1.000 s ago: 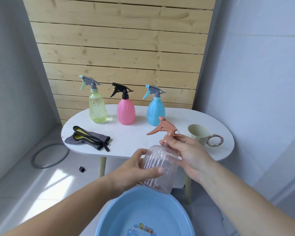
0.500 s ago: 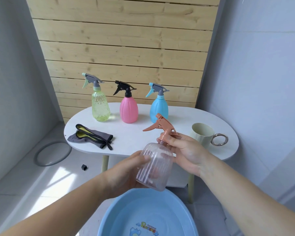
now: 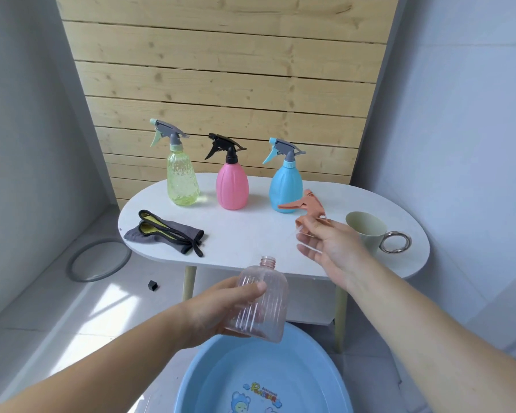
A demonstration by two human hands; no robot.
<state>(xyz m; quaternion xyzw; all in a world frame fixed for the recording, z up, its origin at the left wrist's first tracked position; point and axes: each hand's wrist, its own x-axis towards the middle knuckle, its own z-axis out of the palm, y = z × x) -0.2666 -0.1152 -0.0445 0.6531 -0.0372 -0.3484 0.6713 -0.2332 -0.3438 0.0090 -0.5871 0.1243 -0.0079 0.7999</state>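
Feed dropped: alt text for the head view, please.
The left hand grips an uncapped clear pink bottle above a blue basin; the right hand holds an orange trigger sprayer over the white table bearing a green spray bottle, pink spray bottle, blue spray bottle, grey cloth and cream mug.

White oval table (image 3: 251, 234) before a pale wood-plank panel (image 3: 221, 70), grey walls (image 3: 459, 114), sunlit tiled floor (image 3: 116, 299)

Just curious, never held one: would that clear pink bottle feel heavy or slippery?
Probably light: the clear pink bottle looks empty, see-through with no liquid line. Its ribbed wall likely helps the left hand grip it, and may flex if squeezed. With the spray head off, in the right hand, anything inside could spill if tipped.
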